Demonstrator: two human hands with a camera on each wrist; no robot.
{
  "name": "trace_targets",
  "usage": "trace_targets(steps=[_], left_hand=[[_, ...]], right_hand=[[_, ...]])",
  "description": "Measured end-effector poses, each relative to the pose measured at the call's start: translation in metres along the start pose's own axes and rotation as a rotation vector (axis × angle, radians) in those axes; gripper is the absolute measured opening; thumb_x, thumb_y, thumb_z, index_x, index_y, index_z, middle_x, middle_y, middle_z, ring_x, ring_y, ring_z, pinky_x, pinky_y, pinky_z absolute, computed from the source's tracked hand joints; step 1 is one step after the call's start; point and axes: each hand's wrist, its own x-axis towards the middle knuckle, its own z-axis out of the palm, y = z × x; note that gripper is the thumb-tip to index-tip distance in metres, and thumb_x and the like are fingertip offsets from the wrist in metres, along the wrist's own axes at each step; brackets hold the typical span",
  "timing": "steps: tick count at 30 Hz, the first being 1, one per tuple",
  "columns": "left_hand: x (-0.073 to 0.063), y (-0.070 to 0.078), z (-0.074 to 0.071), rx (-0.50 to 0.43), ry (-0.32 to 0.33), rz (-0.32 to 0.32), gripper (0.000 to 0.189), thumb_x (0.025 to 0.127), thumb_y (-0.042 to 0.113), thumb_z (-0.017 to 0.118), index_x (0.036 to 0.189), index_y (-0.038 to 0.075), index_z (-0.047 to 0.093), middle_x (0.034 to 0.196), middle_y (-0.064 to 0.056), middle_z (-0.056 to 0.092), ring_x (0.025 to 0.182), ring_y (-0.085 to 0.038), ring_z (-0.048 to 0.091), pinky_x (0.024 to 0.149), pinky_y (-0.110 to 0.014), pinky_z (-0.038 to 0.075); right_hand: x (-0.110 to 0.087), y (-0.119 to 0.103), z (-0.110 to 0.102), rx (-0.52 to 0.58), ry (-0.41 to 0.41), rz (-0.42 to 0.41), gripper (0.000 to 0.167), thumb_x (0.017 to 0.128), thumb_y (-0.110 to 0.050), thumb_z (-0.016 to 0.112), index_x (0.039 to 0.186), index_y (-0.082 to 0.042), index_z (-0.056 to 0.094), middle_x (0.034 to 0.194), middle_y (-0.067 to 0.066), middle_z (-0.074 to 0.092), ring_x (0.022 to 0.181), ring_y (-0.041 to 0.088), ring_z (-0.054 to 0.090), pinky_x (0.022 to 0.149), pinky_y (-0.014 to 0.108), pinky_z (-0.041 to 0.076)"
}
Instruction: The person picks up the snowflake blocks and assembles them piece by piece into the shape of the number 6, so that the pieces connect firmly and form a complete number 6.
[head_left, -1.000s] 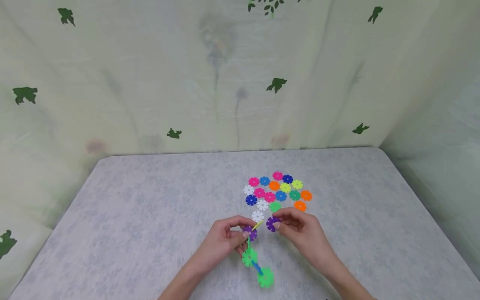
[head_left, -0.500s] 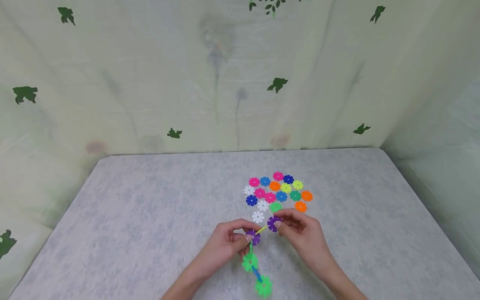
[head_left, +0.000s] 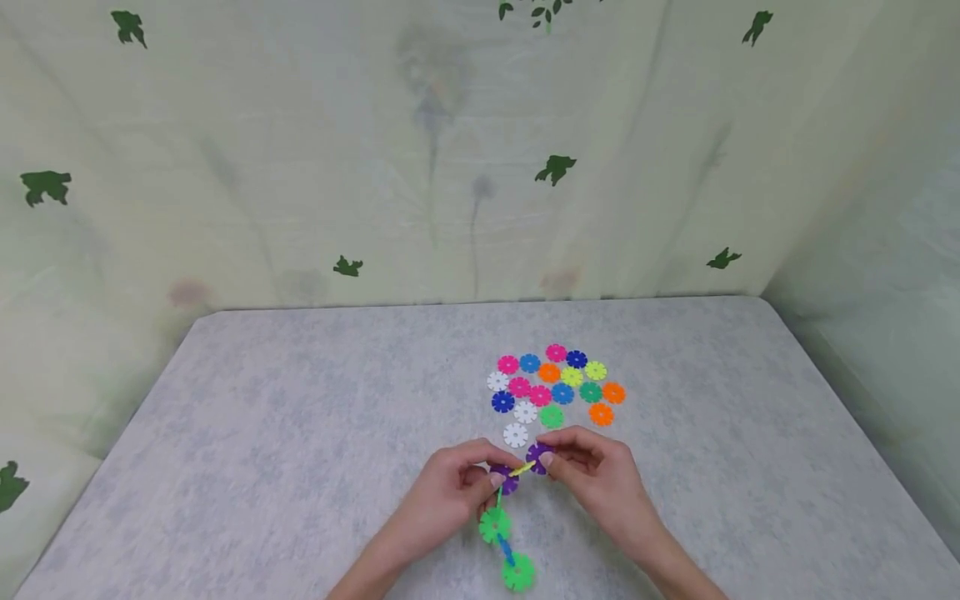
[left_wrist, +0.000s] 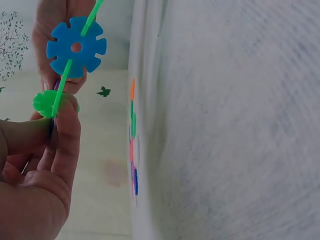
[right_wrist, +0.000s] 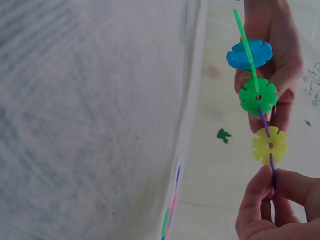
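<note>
My left hand (head_left: 453,490) pinches a purple notched disc (head_left: 511,483) between thumb and fingers. This disc belongs to a chain of slotted discs hanging toward the front: green discs (head_left: 495,525) with a blue disc (left_wrist: 60,55) between two of them. At the chain's upper end a yellow disc (right_wrist: 262,146) is slotted onto the held purple disc. My right hand (head_left: 603,475) pinches a second purple disc (head_left: 535,457) by its rim. Its edge meets the yellow disc, in line with a slot in the right wrist view. My fingertips cover part of both purple discs.
Several loose notched discs lie flat on the grey table (head_left: 337,417) beyond my hands. A white disc (head_left: 515,435) and a light green disc (head_left: 552,417) are nearest. Behind the table's far edge hangs a pale curtain (head_left: 300,167) with green bird shapes.
The gap between the right hand's purple disc and the yellow disc has closed; they now meet. The right hand moved slightly left and nearer. The chain's lower end swung left.
</note>
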Motion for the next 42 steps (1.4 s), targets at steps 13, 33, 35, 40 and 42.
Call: trace_targets(steps=[13,33,35,40,42], left_hand=[[0.007,-0.007,0.010,-0.082,0.077,-0.126,0.017,0.094,0.002,0.061,0.109,0.008,0.068,0.094,-0.011,0.060,0.066,-0.022,0.065,0.063,-0.037,0.059],[0.009,-0.011,0.002,-0.081,0.115,-0.094,0.013,0.092,0.005,0.062,0.105,0.004,0.064,0.093,-0.007,0.062,0.062,-0.015,0.060,0.058,-0.024,0.047],[0.008,-0.011,0.000,-0.082,0.117,-0.099,0.015,0.092,0.005,0.062,0.106,0.004,0.064,0.097,-0.008,0.062,0.061,-0.017,0.062,0.060,-0.028,0.051],[0.009,-0.012,-0.003,-0.067,0.141,-0.097,0.025,0.089,0.000,0.062,0.113,0.006,0.065,0.097,-0.012,0.060,0.059,-0.019,0.061,0.060,-0.037,0.056],[0.009,-0.012,-0.004,-0.056,0.145,-0.102,0.027,0.089,0.000,0.062,0.114,0.006,0.066,0.095,-0.012,0.059,0.057,-0.019,0.060,0.059,-0.038,0.056]], right_hand=[[0.004,0.007,-0.002,-0.154,-0.152,-0.142,0.034,0.095,-0.001,0.062,0.126,-0.014,0.068,0.110,0.006,0.064,0.100,0.024,0.064,0.084,0.027,0.054],[0.022,0.004,-0.008,-0.204,-0.291,-0.092,0.028,0.091,-0.003,0.069,0.119,-0.005,0.065,0.114,0.008,0.066,0.097,0.024,0.066,0.083,0.027,0.055],[0.025,0.004,-0.015,-0.286,-0.254,-0.080,0.028,0.091,-0.005,0.070,0.118,-0.007,0.067,0.113,0.006,0.066,0.096,0.021,0.066,0.081,0.027,0.055],[0.035,0.005,-0.037,-0.479,-0.178,-0.086,0.025,0.090,-0.004,0.070,0.114,-0.010,0.069,0.108,0.001,0.068,0.095,0.017,0.064,0.082,0.032,0.055],[0.039,0.006,-0.047,-0.530,-0.161,-0.102,0.026,0.090,-0.003,0.070,0.115,-0.009,0.068,0.108,0.001,0.068,0.095,0.017,0.064,0.082,0.033,0.055]])
